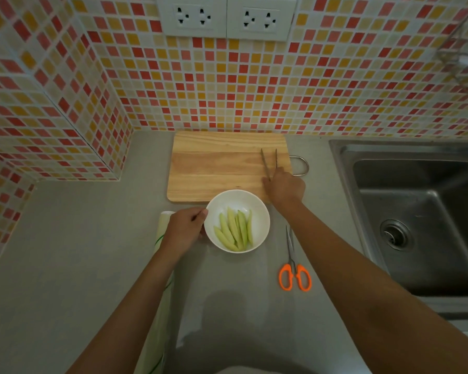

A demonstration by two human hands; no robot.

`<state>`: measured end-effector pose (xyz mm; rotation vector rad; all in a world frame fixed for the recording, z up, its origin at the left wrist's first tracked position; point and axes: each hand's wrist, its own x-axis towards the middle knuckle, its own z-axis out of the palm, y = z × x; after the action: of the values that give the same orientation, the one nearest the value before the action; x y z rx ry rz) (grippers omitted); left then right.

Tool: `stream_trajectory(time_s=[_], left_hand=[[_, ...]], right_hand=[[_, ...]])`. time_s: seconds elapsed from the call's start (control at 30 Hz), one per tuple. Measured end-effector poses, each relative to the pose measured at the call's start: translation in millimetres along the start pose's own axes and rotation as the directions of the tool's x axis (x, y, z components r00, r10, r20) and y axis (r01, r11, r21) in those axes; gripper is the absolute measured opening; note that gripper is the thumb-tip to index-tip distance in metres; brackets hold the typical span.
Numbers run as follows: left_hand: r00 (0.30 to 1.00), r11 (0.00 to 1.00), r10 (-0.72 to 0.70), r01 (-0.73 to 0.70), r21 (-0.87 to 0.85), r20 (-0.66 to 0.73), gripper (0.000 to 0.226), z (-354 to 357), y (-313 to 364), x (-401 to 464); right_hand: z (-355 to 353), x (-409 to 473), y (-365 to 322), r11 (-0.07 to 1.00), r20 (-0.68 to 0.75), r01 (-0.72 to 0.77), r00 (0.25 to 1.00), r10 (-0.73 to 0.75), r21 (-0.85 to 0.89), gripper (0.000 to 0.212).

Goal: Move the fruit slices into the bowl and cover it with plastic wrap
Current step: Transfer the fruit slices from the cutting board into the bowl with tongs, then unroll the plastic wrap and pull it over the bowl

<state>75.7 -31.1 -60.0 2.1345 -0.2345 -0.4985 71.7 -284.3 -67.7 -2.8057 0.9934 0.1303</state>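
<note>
A white bowl sits on the grey counter just in front of the wooden cutting board. Several pale green fruit slices lie inside it. My left hand grips the bowl's left rim. My right hand rests on the board's right part and holds metal tongs, whose tips point toward the wall. No slices show on the board. A roll of plastic wrap lies along the counter under my left forearm, partly hidden.
Orange-handled scissors lie on the counter right of the bowl. A steel sink fills the right side. Mosaic tiled walls rise behind and at the left, with power sockets above the board.
</note>
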Motion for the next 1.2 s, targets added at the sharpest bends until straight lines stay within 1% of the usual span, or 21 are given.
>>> stream_trajectory(time_s=[0.1,0.17,0.2,0.27,0.3,0.37,0.43,0.67,0.87,1.0,1.2], left_hand=[[1.000,1.000,0.009,-0.009,0.022,-0.006,0.035,0,2,-3],[1.000,0.999,0.024,-0.024,0.028,-0.016,0.034,-1,0,-8],[0.999,0.999,0.031,-0.031,0.023,-0.016,0.032,-2,0,-11],[0.999,0.999,0.042,-0.042,0.005,-0.003,0.024,-2,1,-17],[0.999,0.999,0.048,-0.048,0.003,0.004,0.023,-2,2,-20],[0.998,0.998,0.061,-0.061,0.008,0.006,0.027,-1,6,-26],[0.998,0.998,0.069,-0.069,0.009,0.001,0.030,0,10,-31],[0.993,0.992,0.121,-0.120,0.039,-0.010,0.029,-3,12,-58],[0.996,0.996,0.090,-0.089,0.026,-0.008,0.029,0,-1,-84],[0.997,0.996,0.080,-0.080,0.045,0.003,0.028,4,-7,-95],[0.998,0.995,0.065,-0.066,0.078,0.009,0.027,5,-9,-100]], right_hand=[[-11,-12,0,0.998,-0.042,-0.023,0.999,0.025,0.065,0.051],[-18,-31,4,0.986,-0.065,-0.011,0.998,0.022,0.164,0.051],[-19,-45,7,0.973,-0.053,0.004,0.999,0.008,0.230,0.052],[-19,-77,14,0.937,0.019,0.019,0.999,-0.027,0.347,0.048],[-20,-92,16,0.915,0.064,0.018,0.997,-0.048,0.403,0.043],[-20,-114,18,0.837,0.150,-0.010,0.985,-0.086,0.548,0.033],[-21,-126,18,0.770,0.209,-0.064,0.974,-0.091,0.635,0.027],[-28,-161,22,0.729,0.187,-0.081,0.980,-0.066,0.680,0.026],[-18,-190,28,0.722,0.202,-0.106,0.978,-0.048,0.684,0.030],[-13,-204,32,0.718,0.236,-0.154,0.972,-0.015,0.678,0.025],[-11,-213,32,0.708,0.209,-0.140,0.978,-0.011,0.692,0.028]])
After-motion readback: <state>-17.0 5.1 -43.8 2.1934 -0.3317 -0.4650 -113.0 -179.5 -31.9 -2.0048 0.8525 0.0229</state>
